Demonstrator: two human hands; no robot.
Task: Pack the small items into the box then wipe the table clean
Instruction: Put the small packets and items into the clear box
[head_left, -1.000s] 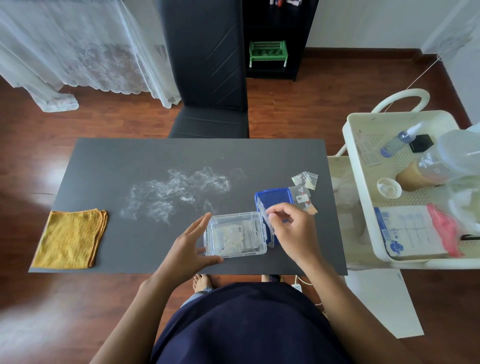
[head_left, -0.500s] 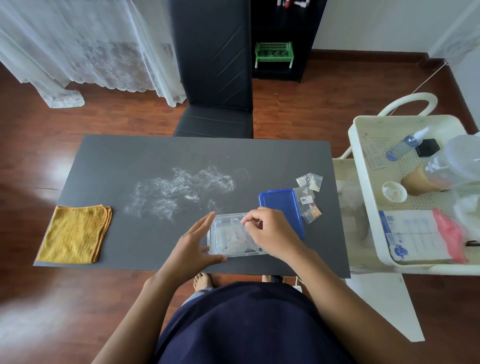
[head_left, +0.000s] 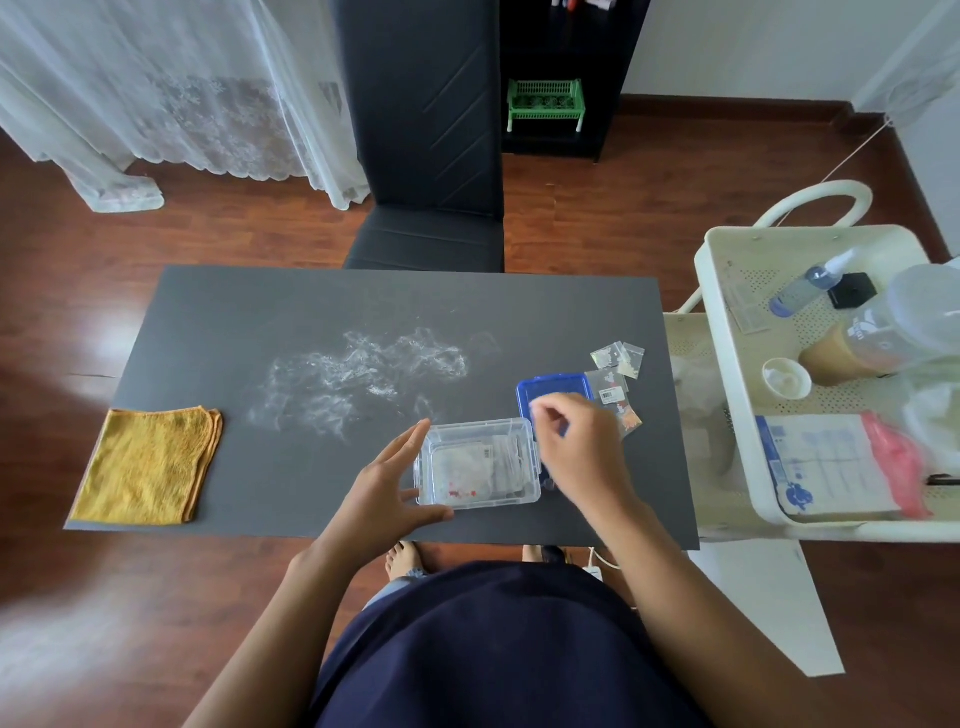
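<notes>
A clear plastic box stands near the front edge of the dark grey table with several small packets lying inside it. My left hand rests against the box's left wall, fingers straight and thumb along its front. My right hand hovers just right of the box with loosely curled fingers and nothing in it, partly covering the blue lid. Several small clear packets lie on the table beyond and right of the lid. A white powdery smear marks the table's middle. A folded yellow cloth lies at the front left.
A cream cart stands against the table's right side, holding bottles, a small white dish and a paper pack. A black chair is tucked in at the far side. Wooden floor surrounds the table.
My right hand carried a packet over the box, let it go inside, and has drawn back to the right with nothing in it. My left hand stayed on the box.
</notes>
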